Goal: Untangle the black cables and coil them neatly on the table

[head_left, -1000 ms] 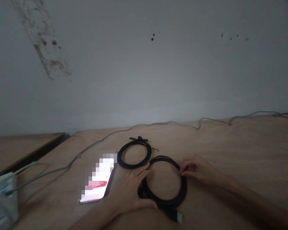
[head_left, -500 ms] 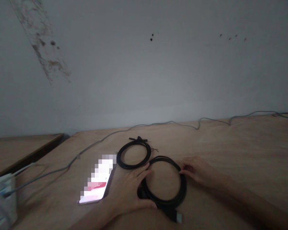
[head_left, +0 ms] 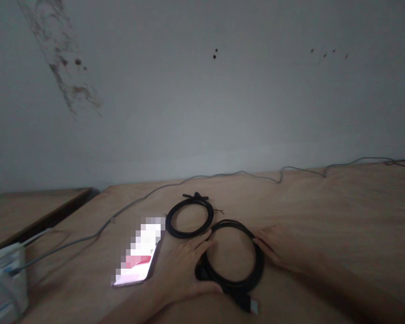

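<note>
A black coiled cable (head_left: 259, 265) lies on the wooden table, with a dark plug that has a pale metal tip (head_left: 249, 303) at its near side. My left hand (head_left: 178, 270) rests at the coil's left side, thumb and fingers spread apart and touching the ring. Another black connector end (head_left: 201, 272) shows between that thumb and the fingers. At the coil's upper right edge, my right hand (head_left: 276, 245) has its fingers closed together on the cable; part of its grip is hidden. Just beyond lies a second black coiled cable (head_left: 170, 227), untouched, with thin twist ties at its sides.
A phone with a lit, partly blurred screen (head_left: 140, 263) lies left of my left hand. A thin grey cable (head_left: 121, 209) runs along the table's back to a white box-like object (head_left: 20, 288) at the left. Behind the table (head_left: 340, 216) stands a grey wall (head_left: 256, 99).
My right hand's fingers have straightened and come closer together against the coil's edge. My left hand and both coils keep their places on the table; the whole view has shifted slightly.
</note>
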### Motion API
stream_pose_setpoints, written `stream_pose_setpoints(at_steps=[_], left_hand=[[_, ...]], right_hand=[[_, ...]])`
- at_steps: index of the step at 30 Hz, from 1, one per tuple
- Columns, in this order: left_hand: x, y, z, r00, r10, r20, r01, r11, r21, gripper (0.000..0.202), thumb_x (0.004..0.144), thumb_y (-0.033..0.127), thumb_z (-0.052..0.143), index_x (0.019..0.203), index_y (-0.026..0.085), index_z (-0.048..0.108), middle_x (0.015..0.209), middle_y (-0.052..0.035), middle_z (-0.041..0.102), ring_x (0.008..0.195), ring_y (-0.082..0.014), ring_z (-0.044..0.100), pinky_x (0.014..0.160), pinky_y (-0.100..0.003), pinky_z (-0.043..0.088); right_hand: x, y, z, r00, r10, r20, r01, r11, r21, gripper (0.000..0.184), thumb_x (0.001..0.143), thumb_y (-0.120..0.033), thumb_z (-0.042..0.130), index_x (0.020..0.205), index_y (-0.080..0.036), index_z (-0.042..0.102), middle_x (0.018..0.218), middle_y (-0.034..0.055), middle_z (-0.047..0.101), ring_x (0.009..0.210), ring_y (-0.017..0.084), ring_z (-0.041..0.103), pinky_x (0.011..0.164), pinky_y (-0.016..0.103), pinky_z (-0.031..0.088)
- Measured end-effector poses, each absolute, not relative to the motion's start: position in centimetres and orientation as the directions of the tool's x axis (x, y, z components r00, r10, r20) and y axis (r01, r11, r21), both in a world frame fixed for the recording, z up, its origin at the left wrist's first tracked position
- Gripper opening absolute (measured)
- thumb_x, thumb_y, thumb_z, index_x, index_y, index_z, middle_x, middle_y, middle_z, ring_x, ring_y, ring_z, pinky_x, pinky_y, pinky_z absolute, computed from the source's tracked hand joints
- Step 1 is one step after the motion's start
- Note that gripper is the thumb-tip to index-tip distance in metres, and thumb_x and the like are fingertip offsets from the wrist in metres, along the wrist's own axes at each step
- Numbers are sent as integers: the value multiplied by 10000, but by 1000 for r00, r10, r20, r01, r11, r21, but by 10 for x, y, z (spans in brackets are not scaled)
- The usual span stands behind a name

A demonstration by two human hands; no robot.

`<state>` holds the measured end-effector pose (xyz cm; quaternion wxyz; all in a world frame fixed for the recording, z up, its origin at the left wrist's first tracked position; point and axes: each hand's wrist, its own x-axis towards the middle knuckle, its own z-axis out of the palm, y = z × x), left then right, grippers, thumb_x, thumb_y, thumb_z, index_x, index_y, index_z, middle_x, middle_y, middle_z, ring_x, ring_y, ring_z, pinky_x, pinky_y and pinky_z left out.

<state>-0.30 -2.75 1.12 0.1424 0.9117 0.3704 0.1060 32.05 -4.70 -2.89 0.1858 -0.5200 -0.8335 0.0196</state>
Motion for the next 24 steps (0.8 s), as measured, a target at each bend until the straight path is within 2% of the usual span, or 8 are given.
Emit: stream_pose_setpoints(at_steps=[6,9,11,19,24], left_hand=[[-2,-27,9,706,703,92,642,-688,338,1042,690,863,700,1492,227,507,1625,-181,385,1425,-451,451,1151,-652,387],[-2,-26,8,707,703,75,648,-687,327,1060,685,873,692,1493,213,505,1624,-193,381,1426,-458,446,1149,-666,381],[-2,-26,9,706,706,58,656,-682,324,1069,687,880,682,1496,204,504,1630,-194,370,1433,-463,435,1152,-672,375],[-1,-27,11,703,708,63,653,-679,336,1058,693,870,688,1495,202,512,1638,-176,362,1446,-463,415,1164,-668,367],[-1,-28,12,710,700,78,646,-692,323,1054,694,875,682,1503,222,504,1636,-171,366,1446,-453,421,1164,-663,368]], right_hand=[[314,-44,-24,-278,943,184,897,323,-300,412,1041,-306,351,1042,-213,753,994,105,774,902,273,701,869,417,493],[311,-44,-20,-224,969,108,904,247,-348,440,1036,-331,351,906,-195,748,909,105,767,845,260,700,805,387,491],[311,-45,-21,-203,976,77,904,217,-367,461,1038,-356,347,878,-196,749,887,101,762,843,258,697,793,381,482],[311,-47,-39,-101,982,156,925,151,-349,459,1015,-383,372,772,-202,718,821,91,728,781,239,663,718,339,452],[310,-46,-29,-135,978,156,920,182,-347,539,1028,-431,358,629,-202,640,636,52,647,613,195,607,611,304,406]])
